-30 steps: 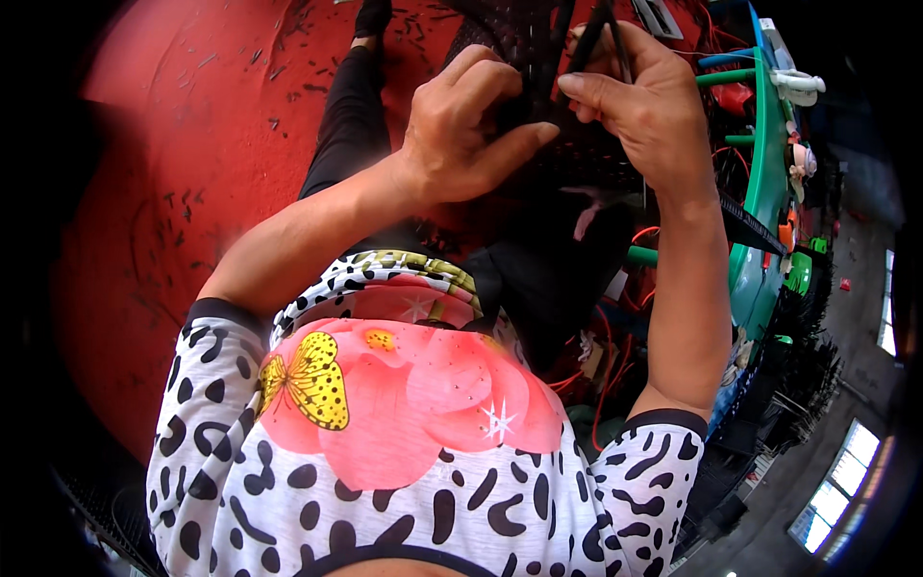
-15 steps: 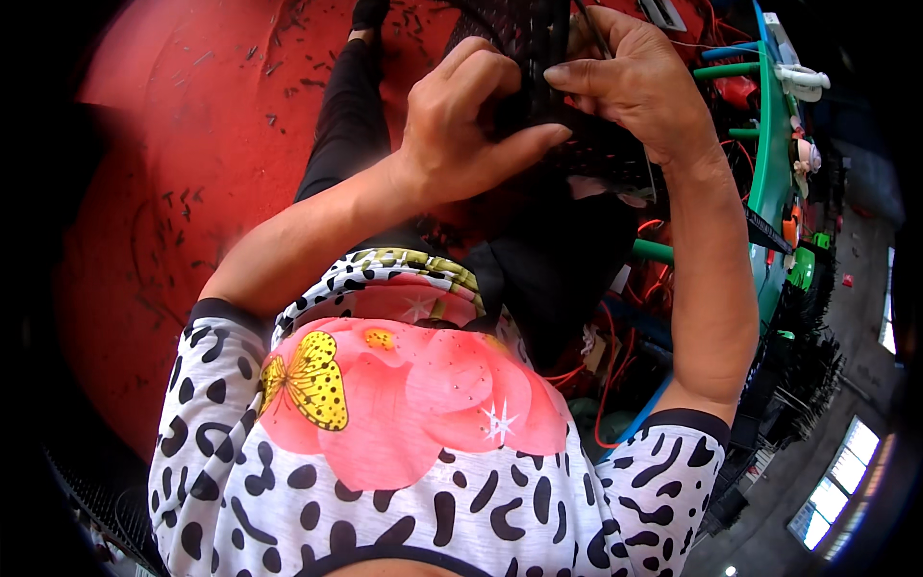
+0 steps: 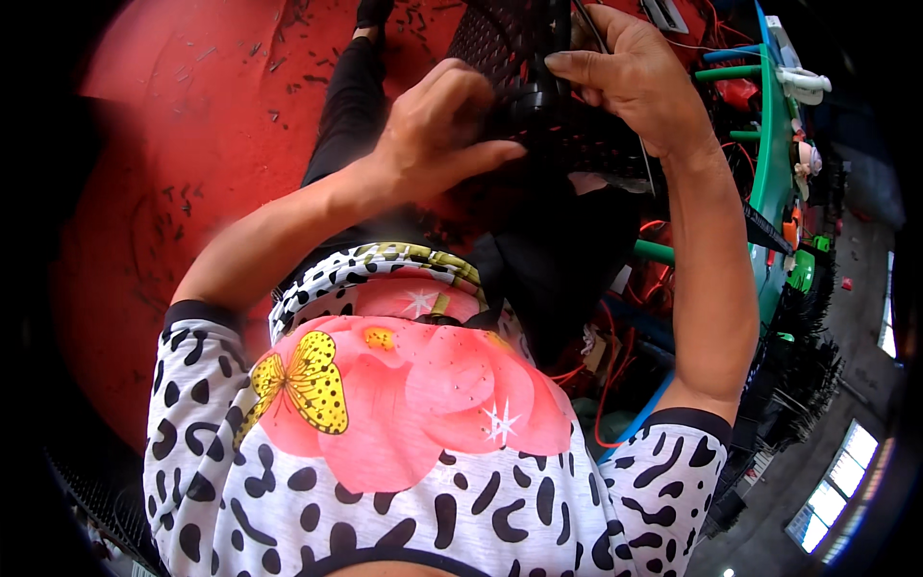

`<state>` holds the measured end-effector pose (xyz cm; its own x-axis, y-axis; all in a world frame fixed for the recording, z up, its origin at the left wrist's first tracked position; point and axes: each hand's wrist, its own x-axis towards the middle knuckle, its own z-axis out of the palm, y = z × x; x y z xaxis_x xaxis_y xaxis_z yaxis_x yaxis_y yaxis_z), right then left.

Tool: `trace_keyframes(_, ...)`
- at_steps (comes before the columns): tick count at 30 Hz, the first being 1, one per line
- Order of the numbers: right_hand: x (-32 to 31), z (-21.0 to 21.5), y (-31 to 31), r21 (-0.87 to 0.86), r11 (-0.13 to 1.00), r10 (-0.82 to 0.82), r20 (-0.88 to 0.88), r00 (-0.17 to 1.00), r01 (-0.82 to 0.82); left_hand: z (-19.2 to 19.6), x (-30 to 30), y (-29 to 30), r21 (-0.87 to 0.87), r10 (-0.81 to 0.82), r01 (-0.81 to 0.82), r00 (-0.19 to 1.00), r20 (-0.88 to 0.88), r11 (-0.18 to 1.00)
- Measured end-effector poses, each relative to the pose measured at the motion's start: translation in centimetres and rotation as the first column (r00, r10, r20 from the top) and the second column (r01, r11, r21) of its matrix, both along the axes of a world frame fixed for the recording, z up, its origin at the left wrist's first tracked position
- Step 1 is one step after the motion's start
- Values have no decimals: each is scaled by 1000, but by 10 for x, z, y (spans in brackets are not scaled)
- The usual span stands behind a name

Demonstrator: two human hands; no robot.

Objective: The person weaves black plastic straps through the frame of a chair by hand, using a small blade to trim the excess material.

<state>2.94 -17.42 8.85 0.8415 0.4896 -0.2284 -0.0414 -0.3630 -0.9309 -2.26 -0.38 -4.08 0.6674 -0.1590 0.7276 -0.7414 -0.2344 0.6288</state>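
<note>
A black woven piece [image 3: 481,43], wicker-like with an open mesh, lies over my lap at the top of the view. A thick black bar [image 3: 538,101] with strands wrapped round it runs along the piece. Just left of the bar is my left hand [image 3: 433,125], fingers curled in and thumb stretched out; blur hides what they hold, if anything. On the other side, my right hand [image 3: 635,87] pinches a thin dark strip [image 3: 648,168], which passes behind the palm and comes out below it. Its fingertips are partly hidden by the woven piece.
Dark scraps [image 3: 183,192] litter the red floor covering [image 3: 144,260] on the left. At right stands a green frame [image 3: 766,163] with bars, red cords [image 3: 606,385] and small coloured items. Black strands [image 3: 798,375] hang in a bundle beyond, over grey floor.
My left hand has moved left and slightly down, away from the bar, baring its wrapped part. The right hand has barely moved and keeps its pinch.
</note>
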Motion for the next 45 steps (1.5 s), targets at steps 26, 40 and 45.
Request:
trace_keyframes(26, 31, -22, -18, -44, 994, 104, 167, 980, -98, 11, 25, -18, 269, 88, -112, 991, 99, 957)
trace_keyframes(40, 34, -5, -6, -21, 1000, -5, -8, 1000, 5, 13, 45, -6, 242, -37, 7, 992, 117, 970)
trace_keyframes(45, 43, -1, -11, -34, 998, -45, 5, 999, 45, 18, 54, -9, 264, -63, 26, 989, 135, 964)
